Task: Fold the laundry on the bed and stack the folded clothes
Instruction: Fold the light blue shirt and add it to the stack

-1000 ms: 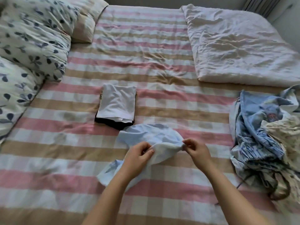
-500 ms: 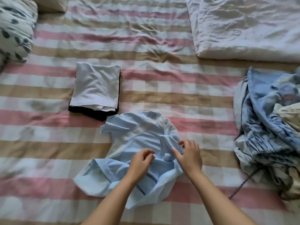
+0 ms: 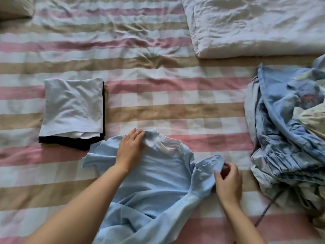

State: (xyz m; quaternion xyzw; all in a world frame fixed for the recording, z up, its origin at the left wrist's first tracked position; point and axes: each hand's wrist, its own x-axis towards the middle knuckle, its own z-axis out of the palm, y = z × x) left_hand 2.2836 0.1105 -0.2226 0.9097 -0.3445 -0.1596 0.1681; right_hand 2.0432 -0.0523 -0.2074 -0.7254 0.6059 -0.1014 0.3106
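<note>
A light blue T-shirt [image 3: 156,184] lies spread on the striped bed [image 3: 158,106], collar pointing away from me. My left hand [image 3: 131,149] rests flat on its left shoulder beside the collar, fingers straight. My right hand [image 3: 228,180] pinches the edge of the right sleeve, which is bunched up. To the left stands a small stack of folded clothes [image 3: 73,111], a white piece on top of a black one. The shirt's lower part is still crumpled near the bottom edge of the view.
A heap of unfolded blue and cream laundry [image 3: 288,138] lies at the right. A folded white duvet [image 3: 255,23] covers the far right of the bed. A pillow corner [image 3: 14,6] shows at the top left.
The shirt has been laid out flatter with its collar up. My left hand slid up to the shoulder, and my right hand moved right to the sleeve. The camera tilted closer.
</note>
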